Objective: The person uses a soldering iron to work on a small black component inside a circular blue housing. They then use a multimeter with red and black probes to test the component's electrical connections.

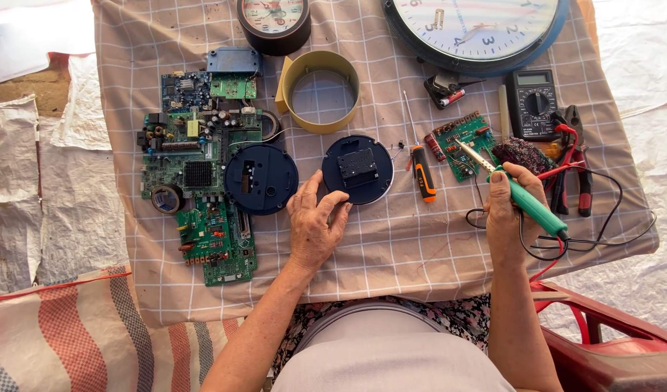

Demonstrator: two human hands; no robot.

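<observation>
Everything lies on the cloth-covered surface (391, 254). At its centre sits 1 round clock back (357, 169), with the left hand (313, 225) touching its rim at 7 o'clock. A second round clock back (261, 178) lies at its 9 o'clock, against the circuit boards (199, 163) farther that way. The ring (319, 91) lies at 11 o'clock, the small clock (275, 22) beyond it. The screwdriver (421, 168) lies at 3 o'clock, then a small circuit board (460, 138). The right hand (509, 218) holds the soldering iron (526, 197) over that board. The multimeter (533, 103) and pliers (579, 163) lie at 2 o'clock, and the large clock (479, 29) at 1 o'clock.
</observation>
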